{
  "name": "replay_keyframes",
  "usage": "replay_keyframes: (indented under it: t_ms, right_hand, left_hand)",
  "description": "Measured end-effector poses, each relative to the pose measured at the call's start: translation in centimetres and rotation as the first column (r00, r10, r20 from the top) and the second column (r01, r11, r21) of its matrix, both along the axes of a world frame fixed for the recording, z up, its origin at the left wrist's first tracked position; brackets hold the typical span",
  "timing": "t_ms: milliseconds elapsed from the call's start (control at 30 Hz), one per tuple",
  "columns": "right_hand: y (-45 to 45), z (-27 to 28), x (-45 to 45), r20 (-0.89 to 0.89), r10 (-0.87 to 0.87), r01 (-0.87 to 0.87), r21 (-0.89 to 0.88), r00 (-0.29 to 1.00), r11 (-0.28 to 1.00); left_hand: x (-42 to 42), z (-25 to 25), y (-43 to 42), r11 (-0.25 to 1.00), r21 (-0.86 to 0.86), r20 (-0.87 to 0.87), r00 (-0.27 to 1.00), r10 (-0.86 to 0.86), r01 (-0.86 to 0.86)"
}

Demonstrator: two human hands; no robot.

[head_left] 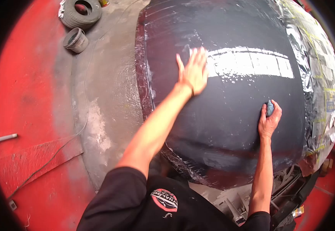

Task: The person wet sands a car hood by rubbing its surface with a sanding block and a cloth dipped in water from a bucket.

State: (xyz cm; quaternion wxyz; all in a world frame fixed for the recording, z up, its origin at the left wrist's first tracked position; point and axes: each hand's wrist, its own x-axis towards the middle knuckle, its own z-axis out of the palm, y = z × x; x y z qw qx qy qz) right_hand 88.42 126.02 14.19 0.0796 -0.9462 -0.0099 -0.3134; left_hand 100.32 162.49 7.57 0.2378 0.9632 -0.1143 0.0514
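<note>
A dark, wet car panel [221,111] fills the middle of the view, with a bright window reflection and water drops on it. My left hand [193,71] lies flat on its upper left part, fingers spread, holding nothing. Lower down on the right, my right hand [269,119] is closed round a small blue-grey block [270,108] and rests against the panel. Whitish smears mark the panel's left edge and front corner.
Masking paper and plastic [325,77] cover the area right of the panel. A tire [81,14] and a grey bucket [76,40] stand at the upper left. A cable [64,145] crosses the red and grey floor. Exposed car parts [286,192] show at the lower right.
</note>
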Motion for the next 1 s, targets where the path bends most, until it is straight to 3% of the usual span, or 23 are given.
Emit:
replay_keyframes:
  t_ms: [133, 167, 233, 300, 367, 433, 500, 567, 633, 700, 767, 833, 867, 1000]
  right_hand:
    - [0.1, 0.1, -0.1, -0.016, -0.018, 0.018, 0.01, 1.0, 1.0]
    - [0.0, 0.0, 0.0, -0.014, -0.019, 0.019, 0.002, 1.0, 1.0]
    - [0.1, -0.1, 0.3, -0.015, -0.013, 0.013, -0.001, 1.0, 1.0]
    - [0.0, -0.1, 0.1, -0.021, -0.017, 0.018, 0.006, 1.0, 1.0]
    - [-0.1, -0.2, 0.1, -0.027, -0.026, 0.026, 0.005, 0.999, 1.0]
    - [-0.2, -0.2, 0.1, -0.033, -0.019, 0.02, 0.016, 0.999, 1.0]
    - [-0.2, -0.3, 0.1, -0.027, -0.015, 0.016, 0.031, 1.0, 0.999]
    - [0.0, -0.1, 0.1, -0.055, -0.035, 0.036, 0.013, 0.998, 0.999]
    - [-0.5, -0.2, -0.1, -0.058, -0.036, 0.036, -0.008, 0.998, 0.999]
    - [-0.3, -0.2, 0.3, -0.061, -0.037, 0.037, 0.001, 0.997, 0.999]
    - [0.1, 0.0, 0.0, -0.079, -0.052, 0.054, 0.032, 0.996, 0.998]
    - [-0.5, -0.2, 0.1, -0.078, -0.048, 0.051, 0.036, 0.996, 0.998]
    - [-0.7, -0.3, 0.1, -0.077, -0.052, 0.056, 0.046, 0.996, 0.997]
    - [-0.8, -0.4, 0.1, -0.096, -0.068, 0.07, 0.022, 0.993, 0.997]
  left_hand:
    - [-16.4, -1.2, 2.8, 0.976, -0.178, -0.182, 0.97, -0.159, 0.127]
    - [-17.3, -2.7, 3.8, 0.98, -0.075, -0.175, 0.965, -0.193, 0.182]
    - [-13.0, -1.8, 5.5, 0.984, -0.072, -0.107, 0.98, -0.17, 0.162]
    - [-3.5, -3.8, 6.8, 0.997, 0.027, 0.08, 0.994, 0.075, -0.077]
    - [6.3, -2.8, 10.7, 0.961, -0.149, -0.215, 0.956, 0.198, -0.232]
    - [7.2, -3.6, 11.2, 0.982, -0.07, -0.164, 0.973, 0.164, -0.178]
    - [0.0, -5.4, 9.8, 0.992, -0.069, -0.001, 0.994, 0.105, -0.105]
    - [-9.2, -4.6, 9.1, 0.98, -0.197, -0.063, 0.998, -0.013, 0.0]
    - [-13.3, -4.4, 9.6, 0.985, -0.154, -0.151, 0.984, -0.098, 0.075]
    - [-9.3, -4.3, 11.3, 0.991, -0.117, -0.096, 0.992, -0.079, 0.068]
    - [-0.1, -6.0, 13.5, 0.994, -0.042, -0.017, 0.995, 0.101, -0.102]
    - [8.9, -5.7, 16.4, 0.96, -0.16, -0.204, 0.959, 0.197, -0.231]
    - [10.8, -6.5, 16.8, 0.96, -0.153, -0.208, 0.957, 0.202, -0.236]
    - [1.6, -6.6, 15.7, 0.972, -0.169, -0.136, 0.981, 0.139, -0.161]
